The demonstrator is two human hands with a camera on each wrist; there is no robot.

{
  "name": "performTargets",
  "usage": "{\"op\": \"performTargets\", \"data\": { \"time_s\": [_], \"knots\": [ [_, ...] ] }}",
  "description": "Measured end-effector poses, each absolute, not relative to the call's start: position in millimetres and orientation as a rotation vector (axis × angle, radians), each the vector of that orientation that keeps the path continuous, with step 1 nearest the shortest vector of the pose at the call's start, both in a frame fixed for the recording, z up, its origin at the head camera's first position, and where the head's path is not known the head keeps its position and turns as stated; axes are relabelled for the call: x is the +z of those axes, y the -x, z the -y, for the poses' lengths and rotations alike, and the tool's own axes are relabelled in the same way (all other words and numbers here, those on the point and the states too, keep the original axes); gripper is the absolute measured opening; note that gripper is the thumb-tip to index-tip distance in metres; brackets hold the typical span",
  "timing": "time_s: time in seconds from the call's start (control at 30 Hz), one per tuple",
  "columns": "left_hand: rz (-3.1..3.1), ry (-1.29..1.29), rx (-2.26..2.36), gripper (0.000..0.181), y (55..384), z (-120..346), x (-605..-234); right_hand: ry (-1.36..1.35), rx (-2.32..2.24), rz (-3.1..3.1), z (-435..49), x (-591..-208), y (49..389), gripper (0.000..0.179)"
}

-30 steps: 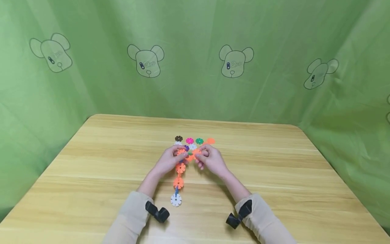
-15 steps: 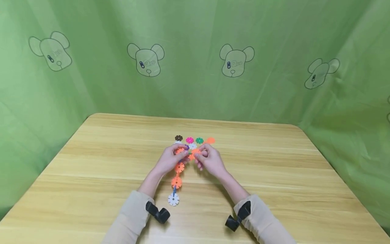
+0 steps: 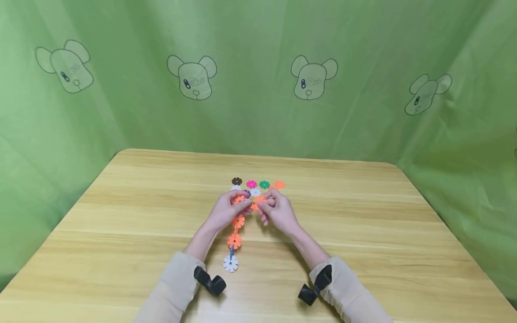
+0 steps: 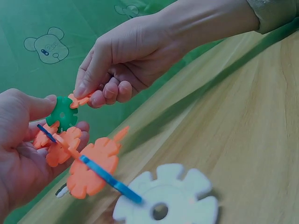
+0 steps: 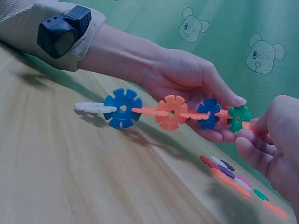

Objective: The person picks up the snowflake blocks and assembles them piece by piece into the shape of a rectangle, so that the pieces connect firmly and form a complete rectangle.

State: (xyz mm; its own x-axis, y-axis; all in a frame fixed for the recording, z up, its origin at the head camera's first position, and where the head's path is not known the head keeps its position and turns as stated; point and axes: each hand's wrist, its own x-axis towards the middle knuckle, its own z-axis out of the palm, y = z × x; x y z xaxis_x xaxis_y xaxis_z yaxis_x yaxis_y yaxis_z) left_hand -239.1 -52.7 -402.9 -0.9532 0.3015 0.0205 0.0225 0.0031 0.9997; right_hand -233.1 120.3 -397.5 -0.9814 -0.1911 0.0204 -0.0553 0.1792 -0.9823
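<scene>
A chain of notched plastic snowflake discs hangs from my left hand (image 3: 225, 211). That hand pinches the green disc (image 5: 236, 122) near the chain's upper end, thumb at its edge. My right hand (image 3: 282, 212) pinches an orange disc (image 4: 78, 102) by its edge. Its free side meets the green disc's rim; how deep it sits in a slot cannot be told. Down the chain come more orange discs (image 5: 166, 116), blue discs (image 5: 117, 111) and, at the low end, a white disc (image 4: 138, 198). In the head view, fingers cover part of the chain's upper end.
Beyond my hands, loose discs lie on the wooden table (image 3: 355, 211): brown (image 3: 234, 181), pink (image 3: 249, 185), green (image 3: 262, 185), orange (image 3: 279, 185), white (image 3: 253, 193) and purple (image 5: 227, 171) among them. A green curtain (image 3: 258, 125) surrounds the table.
The orange disc in my right hand has moved slightly left, closer to the left hand, and less green shows between the hands. The chain's low end has swung a little left.
</scene>
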Motion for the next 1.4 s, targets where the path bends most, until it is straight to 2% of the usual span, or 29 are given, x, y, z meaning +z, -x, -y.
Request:
{"op": "performTargets", "data": {
  "time_s": [0.37,0.63,0.93,1.4],
  "knots": [
    [-2.062,-0.377,2.036,0.041,240,54,-404,0.25,-1.889,-2.316,-120,-397,233,0.013],
    [-2.094,-0.448,1.941,0.036,241,57,-408,0.338,-1.835,-2.357,-122,-400,232,0.014],
    [-2.133,-0.481,1.904,0.037,238,58,-407,0.269,-1.92,-2.266,-121,-403,234,0.018],
    [-2.095,-0.458,1.897,0.04,239,61,-403,0.266,-1.947,-2.309,-145,-409,252,0.026]
  ]
}}
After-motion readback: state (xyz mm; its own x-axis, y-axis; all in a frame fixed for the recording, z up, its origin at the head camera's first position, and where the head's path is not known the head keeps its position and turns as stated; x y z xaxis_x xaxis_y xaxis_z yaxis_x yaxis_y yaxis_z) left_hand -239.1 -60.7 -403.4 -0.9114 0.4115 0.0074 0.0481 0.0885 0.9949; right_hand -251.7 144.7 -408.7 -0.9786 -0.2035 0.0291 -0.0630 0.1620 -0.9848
